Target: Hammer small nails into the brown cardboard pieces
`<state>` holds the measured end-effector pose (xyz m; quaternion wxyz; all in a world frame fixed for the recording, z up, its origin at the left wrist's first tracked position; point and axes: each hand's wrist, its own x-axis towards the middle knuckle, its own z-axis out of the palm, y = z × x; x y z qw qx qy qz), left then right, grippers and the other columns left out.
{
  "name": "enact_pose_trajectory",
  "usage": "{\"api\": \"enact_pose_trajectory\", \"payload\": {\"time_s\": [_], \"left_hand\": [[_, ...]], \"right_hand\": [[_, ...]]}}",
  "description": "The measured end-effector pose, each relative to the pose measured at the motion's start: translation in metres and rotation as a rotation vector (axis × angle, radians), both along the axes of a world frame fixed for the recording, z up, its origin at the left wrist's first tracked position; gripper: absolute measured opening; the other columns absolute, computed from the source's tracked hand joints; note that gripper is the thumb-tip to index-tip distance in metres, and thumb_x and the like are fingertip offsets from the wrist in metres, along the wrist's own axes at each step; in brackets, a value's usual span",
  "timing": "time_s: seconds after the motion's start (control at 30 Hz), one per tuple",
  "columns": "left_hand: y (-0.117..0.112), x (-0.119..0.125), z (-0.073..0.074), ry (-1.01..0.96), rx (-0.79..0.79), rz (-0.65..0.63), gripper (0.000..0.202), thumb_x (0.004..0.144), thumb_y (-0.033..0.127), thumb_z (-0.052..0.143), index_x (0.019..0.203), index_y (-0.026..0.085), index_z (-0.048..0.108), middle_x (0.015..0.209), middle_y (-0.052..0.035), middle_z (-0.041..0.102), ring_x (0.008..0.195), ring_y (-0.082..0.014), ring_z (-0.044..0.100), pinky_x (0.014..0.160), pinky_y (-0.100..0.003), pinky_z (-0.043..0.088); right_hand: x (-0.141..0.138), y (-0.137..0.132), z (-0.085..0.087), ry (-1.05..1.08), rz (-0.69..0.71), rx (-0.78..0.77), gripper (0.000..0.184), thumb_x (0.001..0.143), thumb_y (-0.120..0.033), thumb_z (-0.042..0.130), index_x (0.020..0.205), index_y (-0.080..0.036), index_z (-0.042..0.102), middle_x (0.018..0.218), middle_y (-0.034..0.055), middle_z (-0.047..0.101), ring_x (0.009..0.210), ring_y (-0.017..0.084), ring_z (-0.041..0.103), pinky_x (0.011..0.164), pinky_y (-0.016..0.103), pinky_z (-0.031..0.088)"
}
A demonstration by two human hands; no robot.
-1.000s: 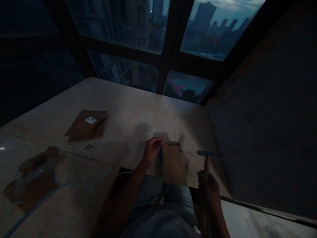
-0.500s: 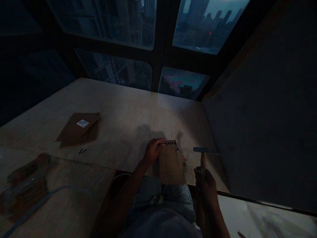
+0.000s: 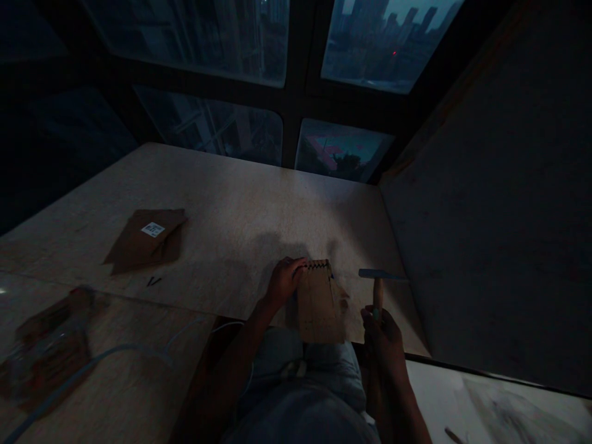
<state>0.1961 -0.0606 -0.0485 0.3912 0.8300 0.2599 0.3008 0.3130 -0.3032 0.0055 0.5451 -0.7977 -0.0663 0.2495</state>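
A brown cardboard piece [image 3: 319,311], with a dark zigzag row along its top end, lies at the table's front edge, over my lap. My left hand [image 3: 283,282] is closed on its upper left corner; the fingertips reach the zigzag row, and whether they also pinch something small is too dark to tell. A torn flap [image 3: 341,296] sticks out at the piece's right side. My right hand [image 3: 383,333] is wrapped round the wooden handle of a hammer [image 3: 378,295]. The hammer's metal head is up and lies crosswise, to the right of the cardboard and apart from it.
Flat brown cardboard sheets [image 3: 143,240] with a white label lie at the left, near two small dark strips [image 3: 154,282]. A clear plastic-wrapped package [image 3: 50,364] and a pale cable [image 3: 92,364] are at lower left. Windows stand behind; a dark wall [image 3: 490,246] rises at right.
The hammer and my right hand have shifted very slightly left and up. My left hand keeps its place on the cardboard piece. The whole view has tilted a little.
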Motion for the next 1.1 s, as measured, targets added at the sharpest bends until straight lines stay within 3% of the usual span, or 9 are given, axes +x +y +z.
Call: {"api": "enact_pose_trajectory", "payload": {"time_s": [0.17, 0.3, 0.5, 0.67, 0.83, 0.9, 1.0, 1.1], "left_hand": [[-0.001, -0.001, 0.001, 0.048, 0.060, 0.006, 0.025, 0.095, 0.026, 0.058, 0.115, 0.025, 0.073, 0.104, -0.0084, 0.075, 0.096, -0.0233, 0.067, 0.090, -0.039, 0.053], [-0.003, -0.001, 0.000, 0.055, 0.052, 0.013, 0.025, 0.095, 0.026, 0.057, 0.114, 0.025, 0.073, 0.104, -0.0090, 0.075, 0.096, -0.0237, 0.067, 0.090, -0.039, 0.053], [-0.004, 0.000, -0.003, 0.007, 0.018, 0.015, 0.026, 0.095, 0.024, 0.058, 0.117, 0.022, 0.071, 0.102, -0.0096, 0.074, 0.096, -0.0230, 0.067, 0.090, -0.038, 0.054], [-0.006, 0.000, -0.001, 0.006, -0.009, 0.014, 0.027, 0.094, 0.022, 0.060, 0.119, 0.024, 0.069, 0.103, -0.0069, 0.074, 0.099, -0.0217, 0.068, 0.092, -0.037, 0.054], [-0.007, 0.000, 0.000, -0.011, -0.035, 0.021, 0.024, 0.092, 0.018, 0.060, 0.113, 0.024, 0.071, 0.103, -0.0072, 0.073, 0.099, -0.0223, 0.068, 0.090, -0.035, 0.055], [-0.007, 0.000, -0.002, -0.018, -0.040, 0.017, 0.026, 0.091, 0.017, 0.061, 0.114, 0.023, 0.070, 0.103, -0.0074, 0.073, 0.099, -0.0225, 0.068, 0.090, -0.035, 0.055], [-0.006, 0.001, -0.007, -0.019, -0.030, 0.018, 0.032, 0.090, 0.016, 0.061, 0.121, 0.022, 0.066, 0.107, -0.0085, 0.071, 0.099, -0.0223, 0.068, 0.091, -0.037, 0.055], [-0.007, 0.003, -0.010, -0.037, -0.010, 0.027, 0.034, 0.090, 0.014, 0.061, 0.122, 0.022, 0.064, 0.109, -0.0082, 0.071, 0.100, -0.0216, 0.068, 0.091, -0.038, 0.055]], "right_hand": [[-0.007, 0.004, 0.015, -0.050, 0.031, -0.032, 0.049, 0.076, -0.062, 0.070, 0.097, -0.019, 0.060, 0.058, -0.0087, 0.044, 0.045, 0.010, 0.039, 0.039, 0.020, 0.030], [-0.010, 0.001, 0.032, -0.094, 0.106, -0.044, 0.050, 0.084, -0.066, 0.061, 0.103, -0.020, 0.063, 0.065, -0.0049, 0.050, 0.049, 0.012, 0.043, 0.041, 0.021, 0.031], [-0.002, 0.008, 0.063, -0.225, 0.504, -0.110, 0.048, 0.098, -0.059, 0.045, 0.120, -0.020, 0.063, 0.068, -0.0013, 0.060, 0.061, 0.018, 0.056, 0.057, 0.025, 0.043], [-0.005, 0.031, 0.079, -0.306, 0.794, -0.127, 0.045, 0.101, -0.052, 0.038, 0.119, -0.019, 0.062, 0.073, 0.0015, 0.065, 0.064, 0.021, 0.062, 0.064, 0.029, 0.045], [-0.011, 0.049, 0.075, -0.357, 0.826, -0.142, 0.045, 0.103, -0.047, 0.031, 0.124, -0.018, 0.058, 0.083, 0.0061, 0.071, 0.072, 0.023, 0.068, 0.064, 0.030, 0.045], [-0.012, 0.053, 0.068, -0.385, 0.852, -0.212, 0.044, 0.103, -0.045, 0.031, 0.128, -0.019, 0.056, 0.090, 0.0092, 0.074, 0.078, 0.026, 0.071, 0.065, 0.030, 0.045], [-0.011, 0.055, 0.059, -0.387, 0.888, -0.329, 0.046, 0.102, -0.044, 0.032, 0.131, -0.017, 0.056, 0.084, 0.0111, 0.076, 0.074, 0.028, 0.072, 0.060, 0.031, 0.044], [-0.011, 0.054, 0.058, -0.354, 0.868, -0.256, 0.047, 0.102, -0.047, 0.030, 0.127, -0.017, 0.057, 0.090, 0.0127, 0.077, 0.077, 0.028, 0.073, 0.062, 0.031, 0.046]]}}
